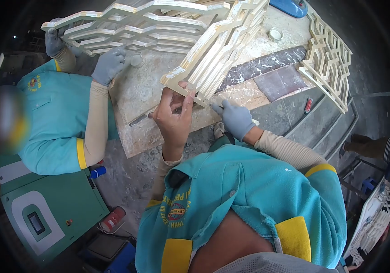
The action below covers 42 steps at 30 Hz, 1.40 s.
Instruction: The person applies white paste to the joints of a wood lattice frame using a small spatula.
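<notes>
My bare left hand (pixel 175 113): clamped on pale lattice (pixel 204 41) corner | My gloved right hand (pixel 237 119): closed round mostly hidden pale object (pixel 255 122), beside lattice

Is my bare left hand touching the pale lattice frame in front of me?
Touching. The head view shows the left hand with thumb and fingers around the near corner of the lattice frame.

Held lattice panel (pixel 204 42) cut off at top
</notes>
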Motion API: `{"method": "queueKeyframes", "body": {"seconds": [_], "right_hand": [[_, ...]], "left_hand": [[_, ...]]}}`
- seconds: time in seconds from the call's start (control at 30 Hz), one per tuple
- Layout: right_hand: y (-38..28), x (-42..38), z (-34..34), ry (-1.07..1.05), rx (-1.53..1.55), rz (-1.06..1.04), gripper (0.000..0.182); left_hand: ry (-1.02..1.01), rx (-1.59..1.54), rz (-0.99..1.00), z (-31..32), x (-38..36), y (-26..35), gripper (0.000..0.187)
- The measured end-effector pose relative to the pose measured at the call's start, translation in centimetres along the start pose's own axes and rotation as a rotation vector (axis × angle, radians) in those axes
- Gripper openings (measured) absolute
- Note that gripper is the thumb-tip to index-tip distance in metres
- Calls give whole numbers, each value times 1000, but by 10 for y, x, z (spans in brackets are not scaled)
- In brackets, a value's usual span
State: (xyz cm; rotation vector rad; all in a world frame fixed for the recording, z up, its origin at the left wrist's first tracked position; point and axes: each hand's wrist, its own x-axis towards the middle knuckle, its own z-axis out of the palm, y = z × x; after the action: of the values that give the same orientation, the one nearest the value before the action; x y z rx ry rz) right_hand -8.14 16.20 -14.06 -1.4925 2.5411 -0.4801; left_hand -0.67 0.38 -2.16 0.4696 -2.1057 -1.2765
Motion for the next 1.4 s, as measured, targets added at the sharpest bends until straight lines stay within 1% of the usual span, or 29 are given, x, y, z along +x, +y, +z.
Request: {"method": "queueKeyframes", "body": {"seconds": [0.13,0.2,0.23,0.3,0.33,0.4,0.43,0.5,0.57,0.63,0.7,0.73,0.8,0.83,0.9,0.93,1.0,1.03,1.1,1.13,1.2,1.4], "right_hand": [[6,10,-4,-4,38,33,39],[7,4,3,29,19,-52,40],[8,1,2,38,12,-46,40],[14,-1,-2,-64,46,12,42],[22,-3,-7,-58,45,15,42],[47,-11,-18,-285,209,46,43],[60,-14,-23,-280,205,46,43],[84,-21,-34,-87,261,142,42],[112,-16,-51,-11,177,242,39],[138,-8,-71,176,258,275,35],[159,2,-93,139,57,404,33],[178,7,-94,150,53,406,33],[221,17,-93,275,2,504,24],[236,24,-100,285,-2,508,24],[264,43,-115,272,-18,680,21],[274,56,-127,285,-20,682,21],[285,82,-143,241,-178,730,22],[293,90,-143,242,-177,728,22],[300,106,-137,156,-295,645,21],[303,111,-134,166,-295,641,21],[309,117,-127,110,-343,546,21],[320,125,-116,92,-328,528,20]], "left_hand": [[7,12,7,6,3,1,24],[6,10,16,2,0,-1,24],[2,4,27,0,0,1,24],[-24,9,-41,1,3,2,24],[-27,8,-35,0,3,4,24],[-23,-26,-79,-2,1,5,24],[-22,-29,-73,-5,0,6,24],[10,-55,-147,-15,-5,8,24],[6,-15,-149,-30,-12,8,25],[1,50,-139,-46,-20,5,27],[11,79,-145,-63,-26,2,28],[25,112,-159,-67,-29,2,29],[59,126,-140,-69,-32,1,26],[95,146,-132,-69,-34,1,24],[123,143,-127,-67,-39,-3,24],[152,146,-131,-64,-37,-4,25],[179,117,-145,-61,-37,-6,25],[202,92,-166,-60,-37,-6,25],[218,80,-156,-59,-40,-8,25],[231,65,-144,-58,-38,-9,25],[233,64,-138,-58,-36,-12,25],[239,54,-146,-55,-30,-8,25]]}}
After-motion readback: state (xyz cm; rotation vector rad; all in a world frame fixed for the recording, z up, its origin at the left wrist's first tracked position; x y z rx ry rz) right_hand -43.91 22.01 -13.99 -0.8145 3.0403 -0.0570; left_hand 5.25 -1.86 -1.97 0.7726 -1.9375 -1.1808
